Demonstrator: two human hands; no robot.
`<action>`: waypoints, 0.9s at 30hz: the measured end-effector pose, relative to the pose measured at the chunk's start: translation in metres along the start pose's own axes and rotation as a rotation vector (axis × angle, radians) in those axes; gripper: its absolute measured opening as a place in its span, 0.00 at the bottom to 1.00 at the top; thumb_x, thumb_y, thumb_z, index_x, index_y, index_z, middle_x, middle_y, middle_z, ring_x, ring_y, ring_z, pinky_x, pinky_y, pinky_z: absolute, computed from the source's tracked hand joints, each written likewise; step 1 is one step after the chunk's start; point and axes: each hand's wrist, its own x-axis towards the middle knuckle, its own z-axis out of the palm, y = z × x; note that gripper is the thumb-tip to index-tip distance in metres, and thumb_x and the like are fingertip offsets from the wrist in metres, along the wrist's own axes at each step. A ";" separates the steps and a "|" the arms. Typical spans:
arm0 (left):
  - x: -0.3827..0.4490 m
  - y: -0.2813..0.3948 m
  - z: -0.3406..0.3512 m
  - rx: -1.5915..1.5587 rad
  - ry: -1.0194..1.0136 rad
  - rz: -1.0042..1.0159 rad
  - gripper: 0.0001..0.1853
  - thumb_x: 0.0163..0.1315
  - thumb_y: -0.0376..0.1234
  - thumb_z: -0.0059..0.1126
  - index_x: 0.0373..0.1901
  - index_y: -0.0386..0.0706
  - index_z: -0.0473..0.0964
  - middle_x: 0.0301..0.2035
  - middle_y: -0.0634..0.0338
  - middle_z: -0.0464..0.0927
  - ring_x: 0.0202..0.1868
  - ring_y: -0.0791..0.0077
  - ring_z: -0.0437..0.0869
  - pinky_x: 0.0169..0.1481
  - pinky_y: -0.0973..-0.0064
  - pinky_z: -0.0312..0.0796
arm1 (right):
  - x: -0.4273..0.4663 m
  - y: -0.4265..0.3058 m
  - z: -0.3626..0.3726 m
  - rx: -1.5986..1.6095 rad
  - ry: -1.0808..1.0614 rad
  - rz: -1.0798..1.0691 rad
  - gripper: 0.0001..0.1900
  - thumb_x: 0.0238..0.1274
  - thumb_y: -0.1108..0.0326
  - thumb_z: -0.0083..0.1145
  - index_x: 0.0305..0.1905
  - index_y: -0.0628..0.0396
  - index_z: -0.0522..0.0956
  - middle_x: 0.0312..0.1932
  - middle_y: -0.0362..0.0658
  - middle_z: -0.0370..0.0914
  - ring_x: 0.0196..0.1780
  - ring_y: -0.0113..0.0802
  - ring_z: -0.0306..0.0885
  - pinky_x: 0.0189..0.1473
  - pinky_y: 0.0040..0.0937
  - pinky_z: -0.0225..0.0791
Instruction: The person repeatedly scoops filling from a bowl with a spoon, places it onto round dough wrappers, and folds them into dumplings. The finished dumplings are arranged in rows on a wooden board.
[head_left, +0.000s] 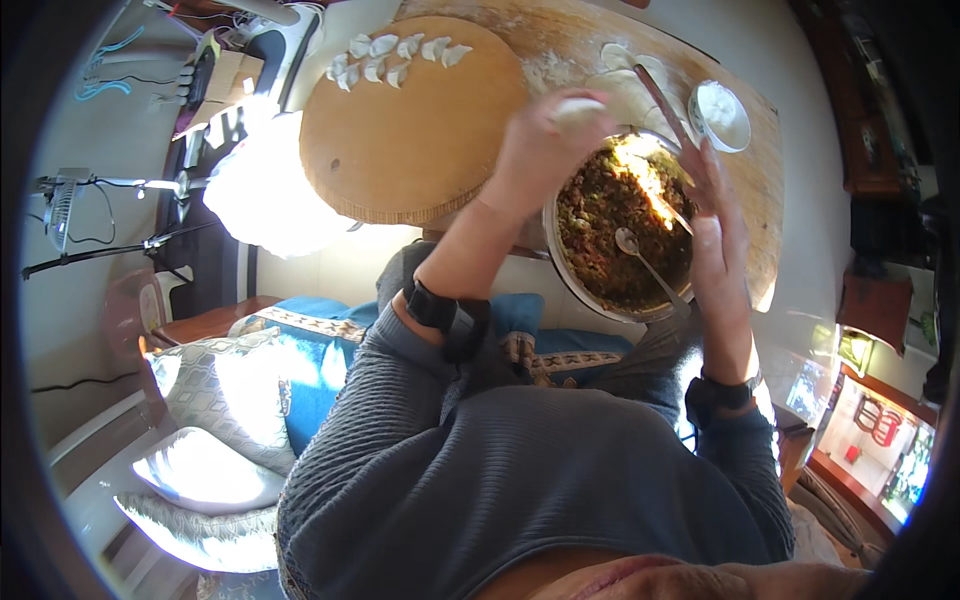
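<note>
My left hand (541, 146), a little blurred, is raised between the round wooden board and the filling bowl. Its fingers are closed around a pale piece of dough (579, 110). My right hand (716, 225) is at the right rim of a metal bowl (553, 251) of chopped filling (600, 217). Its fingers are beside a brown wooden stick (660, 97), and a thin utensil handle (679, 217) runs up to the thumb. Whether it grips either is unclear. A metal spoon (651, 270) lies in the filling. Behind the bowl, flat dough wrappers (626, 86) overlap on the table.
Several shaped dumplings (409, 46) sit at the far edge of the round wooden board (405, 142). A white bowl of flour (720, 116) stands on the floured wooden table (761, 172). Cushions (217, 405) rest on the seat at left. A bright, overexposed object (259, 187) is beside the board.
</note>
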 end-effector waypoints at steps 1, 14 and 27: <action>0.014 -0.004 -0.013 0.109 0.071 0.076 0.19 0.67 0.39 0.63 0.56 0.43 0.80 0.40 0.60 0.84 0.41 0.80 0.82 0.46 0.76 0.76 | -0.005 0.001 -0.007 0.005 0.012 0.013 0.31 0.74 0.58 0.48 0.75 0.64 0.62 0.69 0.57 0.71 0.72 0.46 0.69 0.73 0.41 0.60; 0.134 -0.100 -0.025 0.617 -0.020 0.067 0.21 0.63 0.42 0.63 0.54 0.42 0.82 0.46 0.52 0.86 0.48 0.64 0.87 0.55 0.69 0.76 | -0.058 0.033 -0.057 -0.180 0.108 0.178 0.22 0.77 0.58 0.52 0.63 0.66 0.76 0.45 0.55 0.83 0.48 0.40 0.84 0.54 0.35 0.75; 0.167 -0.161 -0.021 1.201 -0.233 0.659 0.15 0.63 0.36 0.57 0.49 0.44 0.83 0.42 0.46 0.84 0.45 0.46 0.84 0.51 0.54 0.76 | -0.062 0.050 -0.059 -0.244 0.091 0.178 0.18 0.72 0.65 0.58 0.60 0.63 0.80 0.38 0.52 0.85 0.41 0.35 0.85 0.47 0.33 0.77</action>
